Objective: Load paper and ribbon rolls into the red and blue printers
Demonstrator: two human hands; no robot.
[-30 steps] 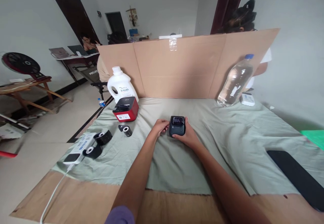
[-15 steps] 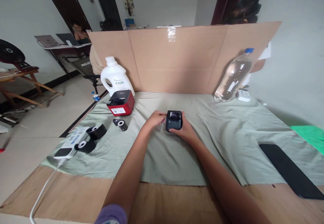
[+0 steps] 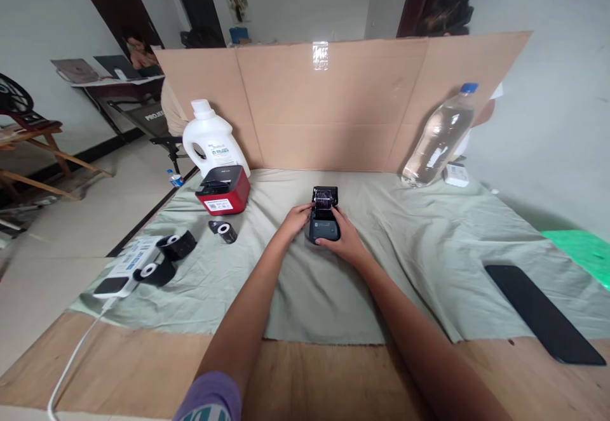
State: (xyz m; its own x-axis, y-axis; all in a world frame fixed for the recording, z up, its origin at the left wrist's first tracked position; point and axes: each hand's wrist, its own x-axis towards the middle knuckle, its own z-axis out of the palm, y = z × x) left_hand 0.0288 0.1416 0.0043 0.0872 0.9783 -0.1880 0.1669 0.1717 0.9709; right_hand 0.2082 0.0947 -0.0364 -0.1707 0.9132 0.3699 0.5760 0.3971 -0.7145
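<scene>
A small dark grey label printer [image 3: 323, 221] sits on the green cloth [image 3: 410, 256] in the middle of the table, its lid tipped up at the back. My left hand [image 3: 296, 219] presses against its left side with curled fingers. My right hand [image 3: 347, 242] wraps round its right side and front. To the left lie a small black label roll [image 3: 223, 230] and two larger black rolls [image 3: 164, 260].
A red and black printer [image 3: 222, 190] and a white detergent jug [image 3: 210, 139] stand at the back left. A water bottle [image 3: 438, 136] leans against the cardboard screen [image 3: 343, 100]. A white power strip [image 3: 121, 272] lies left, a black slab [image 3: 538, 310] right. Another person sits behind the screen.
The small printer's lid has swung up and open at the back. My hands stay on both sides of it. The view has shifted slightly.
</scene>
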